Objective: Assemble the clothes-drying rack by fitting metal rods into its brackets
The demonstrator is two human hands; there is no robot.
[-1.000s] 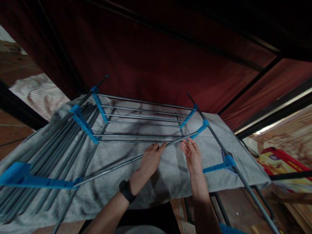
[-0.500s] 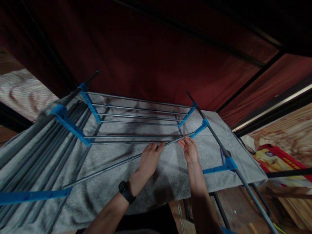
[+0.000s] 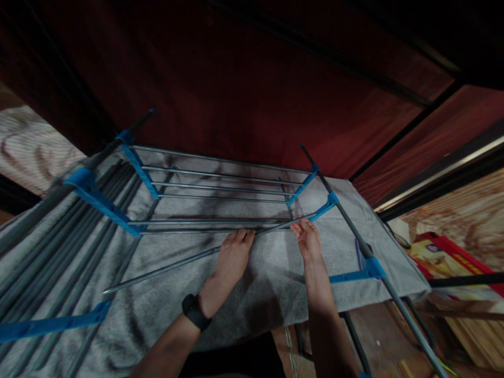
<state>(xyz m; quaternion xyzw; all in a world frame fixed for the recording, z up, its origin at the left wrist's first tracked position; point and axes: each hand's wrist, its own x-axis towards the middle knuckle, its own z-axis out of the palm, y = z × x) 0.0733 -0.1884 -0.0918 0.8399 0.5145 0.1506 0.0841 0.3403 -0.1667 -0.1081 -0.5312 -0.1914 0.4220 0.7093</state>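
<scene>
A long grey metal rod (image 3: 169, 266) slants across the middle of a partly joined rack. My left hand (image 3: 232, 257), with a black watch on its wrist, is closed round the rod near its middle. Close to the rod's right end, my right hand (image 3: 309, 239) pinches it beside a blue plastic bracket (image 3: 325, 206). The rod's left end lies just above another blue bracket (image 3: 59, 326) at lower left, apart from it. Behind my hands, several thin crossbars (image 3: 220, 188) join the left and right side frames. My fingers hide whether the rod's right end sits in its bracket.
Several loose grey tubes (image 3: 74, 231) lie side by side at left on a grey cloth (image 3: 165, 325). A right-hand upright (image 3: 352, 226) carries a lower blue bracket (image 3: 354, 274). Dark red fabric (image 3: 236, 94) hangs behind. A red and yellow package (image 3: 444, 257) stands at far right.
The rod's left end has come up off the lower left bracket. My left hand has shifted slightly left along with the rod, and the left side frame has moved outward a little.
</scene>
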